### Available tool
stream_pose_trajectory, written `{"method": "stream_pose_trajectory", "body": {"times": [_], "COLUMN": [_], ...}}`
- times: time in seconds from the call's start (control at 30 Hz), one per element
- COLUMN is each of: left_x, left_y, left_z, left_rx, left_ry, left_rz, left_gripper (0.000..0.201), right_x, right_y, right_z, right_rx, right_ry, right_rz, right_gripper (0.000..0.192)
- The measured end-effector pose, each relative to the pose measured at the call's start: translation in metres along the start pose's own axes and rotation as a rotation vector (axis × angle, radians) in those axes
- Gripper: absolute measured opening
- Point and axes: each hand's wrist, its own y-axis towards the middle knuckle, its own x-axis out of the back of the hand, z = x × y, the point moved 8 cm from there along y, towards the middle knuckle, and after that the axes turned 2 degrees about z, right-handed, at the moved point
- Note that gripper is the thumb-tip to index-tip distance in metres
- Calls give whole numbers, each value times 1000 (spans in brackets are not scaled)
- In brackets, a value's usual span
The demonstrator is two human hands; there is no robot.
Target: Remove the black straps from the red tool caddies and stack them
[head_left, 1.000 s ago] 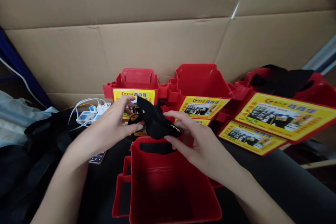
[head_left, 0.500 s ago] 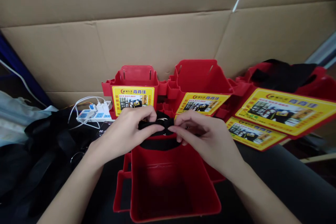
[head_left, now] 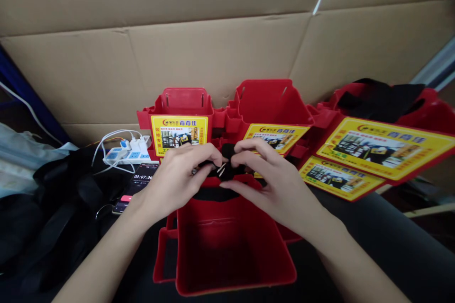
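Left hand (head_left: 177, 177) and right hand (head_left: 275, 184) meet over the far rim of the near red bin (head_left: 231, 241), both pinching a black strap (head_left: 231, 165) with a small metal buckle between their fingertips. Beyond stand 2 red bins with yellow labels (head_left: 179, 129); more lie tipped at right. A phone (head_left: 137, 184) and power strip (head_left: 130, 154) lie at left, before a cardboard wall (head_left: 213, 33).

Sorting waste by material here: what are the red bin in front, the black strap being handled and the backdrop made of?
Red bin: looks like moulded plastic, smooth with a slight sheen. Black strap: probably woven fabric, matte, with a small metal-looking piece. Backdrop: corrugated cardboard, brown, with creases and flap seams.
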Motion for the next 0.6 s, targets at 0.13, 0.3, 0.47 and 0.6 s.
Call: {"method": "stream_pose_trajectory", "body": {"times": [0.13, 0.3, 0.47, 0.6], "left_x": [9, 12, 2, -15], "left_y": [-1, -3, -2, -2], "left_z": [0, -4, -7, 0], "left_rx": [21, -1, -12, 102], "left_ry": [26, 89, 14, -230], "left_rz": [-88, -125, -19, 184], "left_gripper": [10, 10, 13, 32], "right_x": [11, 5, 1, 4], "right_y": [-2, -3, -5, -6], "right_z": [8, 7, 1, 5], "right_rx": [94, 13, 1, 98], "right_ry": [-142, 36, 37, 58], "right_rz": [-112, -45, -84, -112], "right_gripper": [16, 10, 16, 14]}}
